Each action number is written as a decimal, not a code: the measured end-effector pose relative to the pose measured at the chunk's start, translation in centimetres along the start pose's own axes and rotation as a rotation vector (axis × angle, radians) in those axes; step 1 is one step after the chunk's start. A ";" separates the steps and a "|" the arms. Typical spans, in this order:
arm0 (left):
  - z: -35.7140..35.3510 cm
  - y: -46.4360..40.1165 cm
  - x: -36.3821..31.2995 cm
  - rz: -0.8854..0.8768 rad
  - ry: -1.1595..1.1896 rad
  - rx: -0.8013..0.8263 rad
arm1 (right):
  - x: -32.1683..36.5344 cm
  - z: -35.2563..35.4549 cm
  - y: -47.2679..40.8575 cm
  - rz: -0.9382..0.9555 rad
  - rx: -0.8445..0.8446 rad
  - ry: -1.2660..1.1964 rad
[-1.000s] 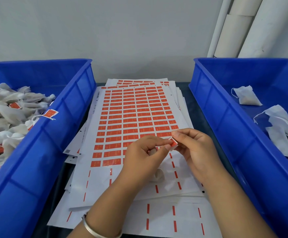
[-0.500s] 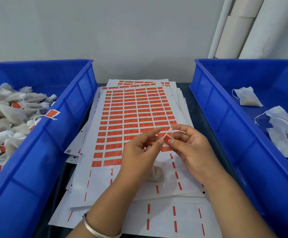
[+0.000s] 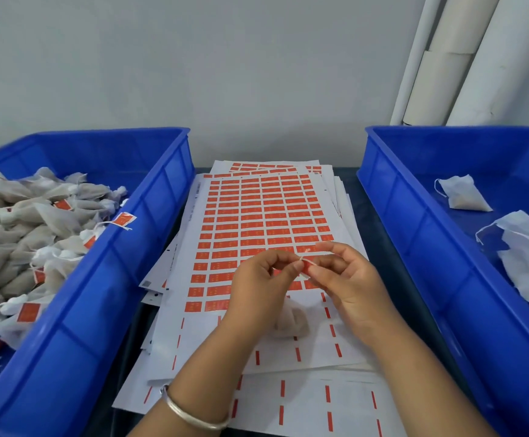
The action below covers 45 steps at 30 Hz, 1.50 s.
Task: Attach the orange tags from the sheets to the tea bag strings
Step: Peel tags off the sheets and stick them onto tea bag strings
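both hands work above the near half of the tag sheet (image 3: 266,216). left hand (image 3: 257,288) and right hand (image 3: 348,279) pinch one orange tag (image 3: 308,265) on the string. risk: misaligned fold; adhesive misses string.

left hand (image 3: 258,287): fingertip pinch grip | right hand (image 3: 348,279): fingertip pinch grip | fingertips meeting

A small packing workshop, set up for hand assembly: two deep blue plastic crates (image 3: 137,247) (image 3: 414,234) flank a stack of white sheets of orange tags (image 3: 266,212), with tagged tea bags (image 3: 20,228) heaped in bulk in the left one, against a bare white wall (image 3: 225,67).
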<state>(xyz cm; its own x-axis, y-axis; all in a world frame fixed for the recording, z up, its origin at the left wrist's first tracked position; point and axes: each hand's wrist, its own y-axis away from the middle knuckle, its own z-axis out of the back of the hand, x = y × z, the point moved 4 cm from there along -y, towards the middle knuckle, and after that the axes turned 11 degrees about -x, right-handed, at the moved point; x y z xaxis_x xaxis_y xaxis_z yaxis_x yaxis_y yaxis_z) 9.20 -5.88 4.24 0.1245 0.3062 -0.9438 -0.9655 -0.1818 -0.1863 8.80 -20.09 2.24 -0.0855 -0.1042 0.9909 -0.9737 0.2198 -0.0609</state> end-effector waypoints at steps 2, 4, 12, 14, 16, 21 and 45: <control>0.9 -0.3 -0.4 0.018 0.005 -0.041 | -0.3 -0.1 0.1 -0.052 0.005 -0.036; 2.0 -0.5 -1.2 0.042 0.013 -0.065 | -0.7 0.0 0.3 -0.084 0.011 -0.050; 10.7 -1.4 -8.4 -0.136 0.100 -0.360 | -1.6 -0.1 -0.1 -0.185 0.006 -0.056; 13.6 -1.7 -10.3 -0.228 0.107 -0.472 | -1.9 0.0 -0.2 -0.189 -0.002 -0.039; 16.4 -2.4 -11.4 -0.283 0.072 -0.569 | -2.1 0.1 -0.2 -0.196 0.004 -0.015; 22.0 -4.8 -10.6 -0.257 -0.226 -0.714 | -2.1 0.0 -0.1 -0.194 0.015 0.029; 0.7 -0.1 0.9 0.057 -0.593 0.248 | 13.2 1.6 4.6 0.333 -0.198 0.495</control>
<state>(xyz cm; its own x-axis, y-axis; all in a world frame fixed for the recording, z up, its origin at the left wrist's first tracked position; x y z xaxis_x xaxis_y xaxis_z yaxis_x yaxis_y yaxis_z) 9.26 -4.94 3.63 -0.0073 0.7798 -0.6259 -0.9999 -0.0134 -0.0051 2.79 -22.04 14.87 -0.2231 0.4516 0.8639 -0.8500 0.3437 -0.3992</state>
